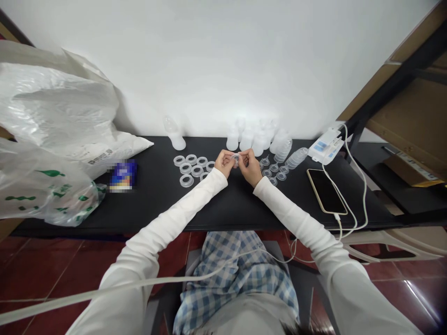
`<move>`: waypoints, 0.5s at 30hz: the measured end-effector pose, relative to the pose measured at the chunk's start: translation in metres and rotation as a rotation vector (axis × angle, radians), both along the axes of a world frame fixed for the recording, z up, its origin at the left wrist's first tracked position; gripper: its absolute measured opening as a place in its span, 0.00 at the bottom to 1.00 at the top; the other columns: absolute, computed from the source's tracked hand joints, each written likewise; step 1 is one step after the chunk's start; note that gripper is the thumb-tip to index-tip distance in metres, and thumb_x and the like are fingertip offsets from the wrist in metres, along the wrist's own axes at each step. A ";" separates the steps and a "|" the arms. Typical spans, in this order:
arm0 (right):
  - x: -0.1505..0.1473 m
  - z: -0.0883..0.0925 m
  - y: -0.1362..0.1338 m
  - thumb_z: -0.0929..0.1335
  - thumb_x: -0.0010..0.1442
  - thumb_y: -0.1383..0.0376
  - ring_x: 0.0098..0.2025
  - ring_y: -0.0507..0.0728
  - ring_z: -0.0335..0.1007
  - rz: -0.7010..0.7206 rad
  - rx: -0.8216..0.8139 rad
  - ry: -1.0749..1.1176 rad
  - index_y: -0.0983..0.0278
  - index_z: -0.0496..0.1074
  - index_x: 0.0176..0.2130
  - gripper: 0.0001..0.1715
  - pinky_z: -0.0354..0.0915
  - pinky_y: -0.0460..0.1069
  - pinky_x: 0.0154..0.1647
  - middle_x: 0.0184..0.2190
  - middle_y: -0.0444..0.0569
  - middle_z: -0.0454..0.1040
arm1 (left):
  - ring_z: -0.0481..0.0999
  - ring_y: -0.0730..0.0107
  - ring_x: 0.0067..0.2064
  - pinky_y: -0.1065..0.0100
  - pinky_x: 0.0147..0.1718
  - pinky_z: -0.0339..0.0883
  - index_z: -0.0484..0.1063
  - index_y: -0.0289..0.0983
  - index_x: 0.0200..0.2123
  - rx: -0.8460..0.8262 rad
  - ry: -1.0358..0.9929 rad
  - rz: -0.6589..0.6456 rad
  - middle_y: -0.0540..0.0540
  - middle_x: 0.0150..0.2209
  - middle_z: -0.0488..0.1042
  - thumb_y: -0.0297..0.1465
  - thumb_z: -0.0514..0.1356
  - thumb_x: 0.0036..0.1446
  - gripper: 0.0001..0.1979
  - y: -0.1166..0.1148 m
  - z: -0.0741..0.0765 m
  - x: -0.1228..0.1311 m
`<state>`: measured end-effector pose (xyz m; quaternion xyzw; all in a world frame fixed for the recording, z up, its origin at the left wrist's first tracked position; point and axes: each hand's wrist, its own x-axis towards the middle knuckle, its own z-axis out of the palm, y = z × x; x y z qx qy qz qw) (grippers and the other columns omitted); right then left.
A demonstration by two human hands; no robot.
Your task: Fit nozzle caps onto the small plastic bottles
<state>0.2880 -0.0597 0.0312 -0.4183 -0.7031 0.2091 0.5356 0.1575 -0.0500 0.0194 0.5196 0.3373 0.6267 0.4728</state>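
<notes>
My left hand and my right hand meet over the middle of the table, both pinching one translucent baby bottle collar ring. Whether a teat sits inside that ring is too small to tell. Several similar collar rings lie in rows to the left, partly hidden by my left forearm. Several clear silicone teats rest flat just right of my right hand. Behind the hands stand several frosted baby bottles. One bottle with its top fitted stands apart at the back left.
Clear dome covers are stacked on their side at right. Beyond them are a white box and a phone with a cable. Plastic bags and a blue packet occupy the left. A white cable crosses my lap.
</notes>
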 end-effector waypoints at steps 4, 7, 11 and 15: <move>-0.001 0.001 -0.001 0.64 0.65 0.53 0.27 0.52 0.67 0.034 0.038 -0.032 0.61 0.62 0.43 0.14 0.65 0.49 0.31 0.27 0.44 0.72 | 0.74 0.76 0.25 0.72 0.27 0.71 0.70 0.38 0.33 0.021 0.020 0.043 0.52 0.26 0.73 0.45 0.72 0.45 0.21 0.001 0.000 -0.003; 0.000 0.002 -0.001 0.64 0.65 0.52 0.31 0.53 0.69 0.050 0.033 -0.011 0.61 0.64 0.45 0.17 0.67 0.50 0.35 0.30 0.45 0.72 | 0.74 0.76 0.25 0.71 0.27 0.71 0.70 0.38 0.34 0.003 0.013 0.062 0.52 0.26 0.73 0.46 0.72 0.44 0.23 0.005 -0.001 -0.004; 0.002 -0.001 0.004 0.66 0.62 0.48 0.30 0.52 0.69 0.071 -0.067 0.100 0.61 0.64 0.44 0.20 0.67 0.49 0.32 0.30 0.43 0.70 | 0.76 0.75 0.26 0.70 0.28 0.72 0.70 0.37 0.36 -0.013 0.012 0.030 0.51 0.27 0.73 0.46 0.72 0.43 0.24 0.008 -0.006 -0.003; 0.004 -0.004 0.008 0.68 0.60 0.48 0.29 0.51 0.66 0.076 -0.086 0.185 0.60 0.64 0.41 0.21 0.64 0.48 0.30 0.28 0.42 0.68 | 0.78 0.73 0.29 0.68 0.33 0.74 0.71 0.37 0.39 0.014 0.021 -0.022 0.49 0.30 0.76 0.47 0.72 0.43 0.26 0.008 -0.009 -0.001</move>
